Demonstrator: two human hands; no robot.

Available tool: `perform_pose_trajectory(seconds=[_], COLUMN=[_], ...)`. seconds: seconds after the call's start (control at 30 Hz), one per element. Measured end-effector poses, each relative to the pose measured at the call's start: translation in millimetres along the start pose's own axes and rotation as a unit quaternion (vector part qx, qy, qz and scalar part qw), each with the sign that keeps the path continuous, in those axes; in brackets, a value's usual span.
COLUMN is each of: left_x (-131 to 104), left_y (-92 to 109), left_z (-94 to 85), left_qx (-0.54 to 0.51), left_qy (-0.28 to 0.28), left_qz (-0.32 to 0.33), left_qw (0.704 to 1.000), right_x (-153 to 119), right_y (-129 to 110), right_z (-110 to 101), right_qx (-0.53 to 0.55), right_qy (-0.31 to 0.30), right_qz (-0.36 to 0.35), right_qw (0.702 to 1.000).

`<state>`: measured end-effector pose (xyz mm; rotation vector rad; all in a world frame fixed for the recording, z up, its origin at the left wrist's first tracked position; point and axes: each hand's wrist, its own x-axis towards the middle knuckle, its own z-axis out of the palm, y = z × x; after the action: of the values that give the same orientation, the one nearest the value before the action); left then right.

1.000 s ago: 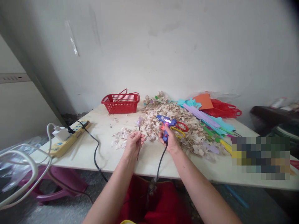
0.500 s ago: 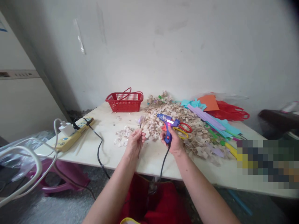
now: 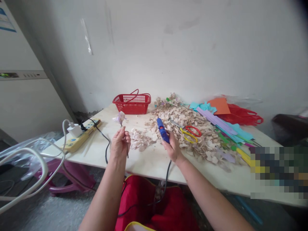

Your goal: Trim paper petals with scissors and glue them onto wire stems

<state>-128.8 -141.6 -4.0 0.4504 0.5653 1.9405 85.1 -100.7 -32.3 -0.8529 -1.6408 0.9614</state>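
Pinched in my left hand (image 3: pixel 119 142) is a thin dark stem, with a pale lilac-white paper flower (image 3: pixel 121 117) at its top. My right hand (image 3: pixel 173 147) is wrapped round a blue hot glue gun (image 3: pixel 162 128), seen end-on over the near edge of the petals; its black cord drops past the table edge. A small heap of pale petals (image 3: pixel 141 138) lies between the two hands. Beyond my right hand spreads a large pile of dry, petal-like pieces (image 3: pixel 183 117). On that pile rest scissors (image 3: pixel 191 133) with one red and one yellow handle loop.
A red plastic basket (image 3: pixel 132 106) stands near the wall. At left, a yellow power strip (image 3: pixel 81 136) holds a white plug and black cord. Coloured paper strips (image 3: pixel 216 120), an orange sheet (image 3: pixel 219 106) and a red bag (image 3: pixel 243 115) lie at right. A purple stool (image 3: pixel 69 176) stands below.
My left hand has moved left with the flower, away from the glue gun. My right hand has turned the glue gun, hiding its lit side. The view has shifted slightly left.
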Motion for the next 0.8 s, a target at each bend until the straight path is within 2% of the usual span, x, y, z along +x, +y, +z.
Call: perform_pose_trajectory(seconds=[0.1,0.23,0.37,0.47,0.63,0.8], left_x=[-0.9,-6.3,-12.4,-15.5,-20.4,-25.1], left_y=[15.7,41.1,63.3,72.6,78.8,84.7], left_z=[-0.3,2.9,4.9,4.3,3.1,0.5], left_qx=[-0.010,-0.019,-0.011,-0.010,-0.008,0.008], left_qy=[0.024,0.020,0.003,-0.013,-0.029,0.005], left_qz=[0.020,0.036,0.063,0.072,0.071,0.064], left_qw=[0.999,0.999,0.998,0.997,0.997,0.998], right_x=[-0.6,3.9,12.5,18.2,26.1,41.5], right_y=[-3.9,-4.2,-8.6,-19.0,-33.9,-38.1], right_z=[7.4,26.1,58.0,88.2,137.7,173.3], right_qx=[-0.129,-0.221,-0.286,-0.334,-0.408,-0.443], right_qy=[-0.033,-0.089,-0.118,-0.125,-0.135,-0.119], right_qz=[-0.084,-0.120,-0.167,-0.203,-0.205,-0.158], right_qw=[0.988,0.964,0.936,0.912,0.879,0.874])
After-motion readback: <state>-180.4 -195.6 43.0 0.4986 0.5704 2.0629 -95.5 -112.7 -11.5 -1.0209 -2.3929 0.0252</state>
